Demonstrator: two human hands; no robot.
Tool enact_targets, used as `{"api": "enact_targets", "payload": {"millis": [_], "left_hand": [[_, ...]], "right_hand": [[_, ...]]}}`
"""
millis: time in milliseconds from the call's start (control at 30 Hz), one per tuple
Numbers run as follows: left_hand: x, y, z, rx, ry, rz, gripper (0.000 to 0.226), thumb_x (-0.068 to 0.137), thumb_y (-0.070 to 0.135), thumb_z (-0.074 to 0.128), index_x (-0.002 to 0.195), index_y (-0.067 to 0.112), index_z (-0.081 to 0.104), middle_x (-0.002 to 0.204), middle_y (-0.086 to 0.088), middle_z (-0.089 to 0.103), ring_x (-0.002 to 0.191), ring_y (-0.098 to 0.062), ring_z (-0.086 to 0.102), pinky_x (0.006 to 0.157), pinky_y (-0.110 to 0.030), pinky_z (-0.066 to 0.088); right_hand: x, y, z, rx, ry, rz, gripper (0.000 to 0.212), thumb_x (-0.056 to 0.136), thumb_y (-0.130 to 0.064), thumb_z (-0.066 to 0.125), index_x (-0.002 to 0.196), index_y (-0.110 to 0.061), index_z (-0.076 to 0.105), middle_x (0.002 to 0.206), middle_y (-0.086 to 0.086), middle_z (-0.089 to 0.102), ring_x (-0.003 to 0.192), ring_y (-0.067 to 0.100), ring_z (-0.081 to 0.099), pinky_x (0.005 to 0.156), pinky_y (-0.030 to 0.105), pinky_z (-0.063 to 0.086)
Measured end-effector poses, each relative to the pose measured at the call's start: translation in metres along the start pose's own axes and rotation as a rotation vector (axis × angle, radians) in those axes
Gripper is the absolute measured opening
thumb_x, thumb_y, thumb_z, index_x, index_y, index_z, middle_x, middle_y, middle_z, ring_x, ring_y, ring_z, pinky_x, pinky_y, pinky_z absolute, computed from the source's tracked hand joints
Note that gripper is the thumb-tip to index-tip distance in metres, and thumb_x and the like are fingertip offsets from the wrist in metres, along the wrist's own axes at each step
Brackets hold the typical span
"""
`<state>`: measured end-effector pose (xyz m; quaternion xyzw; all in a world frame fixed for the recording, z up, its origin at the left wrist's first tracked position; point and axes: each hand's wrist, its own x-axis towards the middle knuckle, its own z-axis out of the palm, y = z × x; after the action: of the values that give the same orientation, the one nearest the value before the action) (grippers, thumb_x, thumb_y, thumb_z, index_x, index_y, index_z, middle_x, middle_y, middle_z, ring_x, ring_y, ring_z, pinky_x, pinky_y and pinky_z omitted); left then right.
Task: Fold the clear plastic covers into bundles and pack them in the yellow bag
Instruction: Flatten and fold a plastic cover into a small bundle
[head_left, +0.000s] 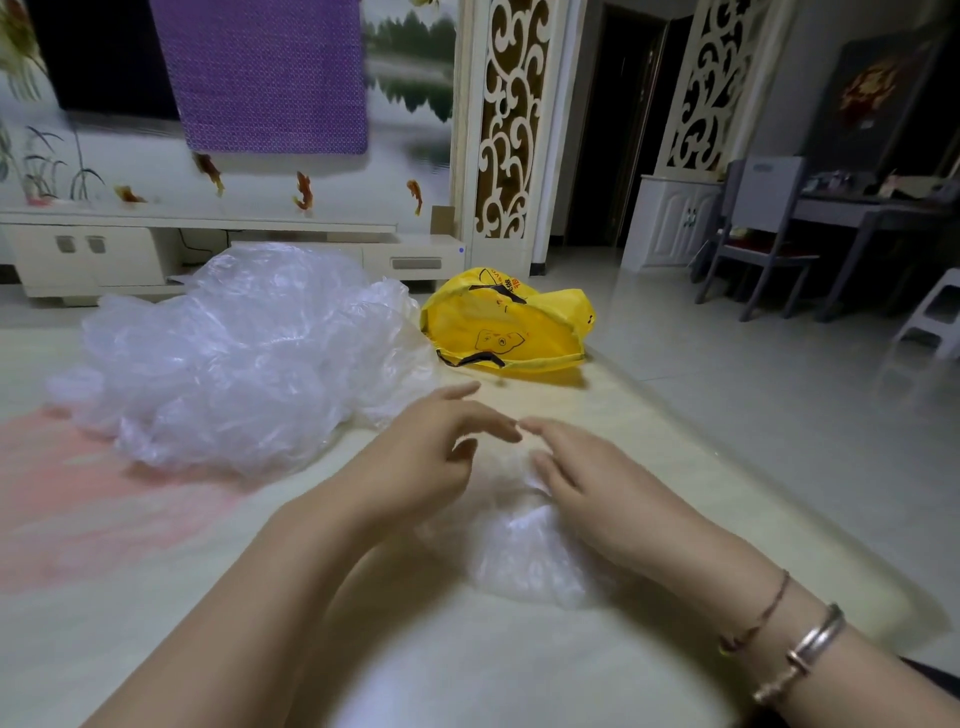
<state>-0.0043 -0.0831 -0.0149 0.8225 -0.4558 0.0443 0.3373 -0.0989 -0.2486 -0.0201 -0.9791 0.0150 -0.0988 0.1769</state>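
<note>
You have one view only, a wide-angle camera on your head, looking forward and down along your forearms. Nearest the lens is the pale cream floor mat with a pink patch (156, 545); beyond it the view reaches the long cream low cabinet (83, 260) and the grey chair (753, 249).

Plastic pile (228, 358) left of bag (506, 325), small bundle (524, 551) in front, under both hands
</note>
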Motion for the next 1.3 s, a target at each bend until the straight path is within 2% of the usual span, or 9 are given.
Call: {"api": "enact_targets", "payload": {"millis": [133, 233, 333, 433, 567, 733, 967, 1133, 1300], "left_hand": [[-0.001, 0.000, 0.006, -0.017, -0.230, 0.003, 0.058, 0.091, -0.007, 0.036, 0.131, 0.029, 0.058, 0.140, 0.020, 0.050, 0.144, 0.002, 0.013, 0.111, -0.014, 0.021], [-0.004, -0.002, 0.009, 0.103, -0.436, -0.077, 0.041, 0.102, 0.026, 0.038, 0.142, 0.036, 0.042, 0.153, 0.024, 0.026, 0.147, -0.005, -0.003, 0.120, -0.035, 0.000], [-0.011, -0.008, 0.012, 0.255, -0.650, -0.133, 0.067, 0.094, 0.059, 0.036, 0.150, 0.045, 0.002, 0.154, 0.029, -0.012, 0.144, -0.008, -0.022, 0.117, -0.041, -0.016], [-0.014, -0.010, 0.009, 0.312, -0.713, -0.142, 0.087, 0.081, 0.075, 0.038, 0.148, 0.048, -0.011, 0.151, 0.030, -0.024, 0.140, -0.009, -0.031, 0.115, -0.044, -0.020], [-0.012, -0.008, 0.003, 0.144, -0.602, -0.167, 0.080, 0.084, 0.061, 0.056, 0.148, 0.050, 0.010, 0.156, 0.029, -0.005, 0.144, -0.006, -0.020, 0.117, -0.044, -0.015], [-0.007, 0.004, -0.019, -0.219, -0.230, -0.082, 0.036, 0.077, 0.044, 0.076, 0.110, 0.046, 0.062, 0.121, 0.029, 0.054, 0.118, 0.009, 0.043, 0.097, -0.017, 0.036], [-0.016, 0.016, -0.017, -0.081, -0.531, -0.259, 0.065, 0.064, 0.050, 0.083, 0.119, 0.041, 0.051, 0.110, 0.027, 0.048, 0.104, 0.002, 0.050, 0.095, -0.021, 0.045], [-0.013, 0.014, 0.008, 0.013, -0.309, -0.221, 0.053, 0.078, 0.036, 0.073, 0.122, 0.029, 0.045, 0.118, 0.010, 0.045, 0.107, -0.010, 0.047, 0.093, -0.027, 0.042], [-0.009, 0.007, 0.009, -0.024, -0.134, -0.222, 0.015, 0.087, 0.016, 0.055, 0.101, 0.016, 0.058, 0.097, 0.003, 0.058, 0.085, -0.011, 0.052, 0.068, -0.018, 0.038]], "right_hand": [[-0.013, 0.003, 0.004, -0.117, -0.223, 0.026, 0.056, 0.104, -0.038, 0.020, 0.154, -0.020, 0.003, 0.162, -0.006, 0.001, 0.146, 0.002, -0.003, 0.119, 0.023, 0.001], [-0.020, 0.011, 0.006, -0.208, -0.319, 0.037, 0.068, 0.099, -0.053, 0.018, 0.154, -0.022, -0.007, 0.161, -0.008, -0.012, 0.145, 0.001, -0.015, 0.120, 0.030, -0.007], [-0.029, 0.019, 0.005, -0.274, -0.364, 0.038, 0.091, 0.080, -0.077, 0.010, 0.152, -0.026, -0.014, 0.158, -0.014, -0.019, 0.142, -0.001, -0.022, 0.119, 0.037, -0.012], [-0.038, 0.028, 0.000, -0.247, -0.311, 0.034, 0.098, 0.072, -0.084, 0.010, 0.151, -0.032, -0.014, 0.157, -0.019, -0.017, 0.139, -0.006, -0.025, 0.119, 0.036, -0.014], [-0.046, 0.029, -0.007, -0.066, -0.158, -0.044, 0.090, 0.073, -0.087, 0.024, 0.149, -0.043, 0.004, 0.156, -0.028, 0.001, 0.140, -0.012, -0.011, 0.120, 0.028, 0.000], [-0.053, 0.014, -0.024, 0.058, -0.124, -0.126, 0.060, 0.065, -0.075, 0.063, 0.111, -0.042, 0.044, 0.112, -0.032, 0.037, 0.117, -0.004, 0.034, 0.095, 0.015, 0.033], [-0.051, 0.021, -0.020, -0.032, -0.068, -0.157, 0.025, 0.077, -0.024, 0.057, 0.099, -0.032, 0.048, 0.097, -0.017, 0.049, 0.096, 0.003, 0.048, 0.082, 0.026, 0.043], [-0.024, 0.029, -0.016, 0.069, 0.161, -0.078, 0.010, 0.077, -0.025, 0.049, 0.085, -0.022, 0.053, 0.086, -0.008, 0.056, 0.081, 0.010, 0.052, 0.072, 0.033, 0.046], [-0.008, 0.035, -0.016, 0.157, 0.112, 0.055, 0.008, 0.076, -0.020, 0.056, 0.068, -0.021, 0.052, 0.068, -0.005, 0.057, 0.067, 0.012, 0.050, 0.061, 0.029, 0.040]]}}
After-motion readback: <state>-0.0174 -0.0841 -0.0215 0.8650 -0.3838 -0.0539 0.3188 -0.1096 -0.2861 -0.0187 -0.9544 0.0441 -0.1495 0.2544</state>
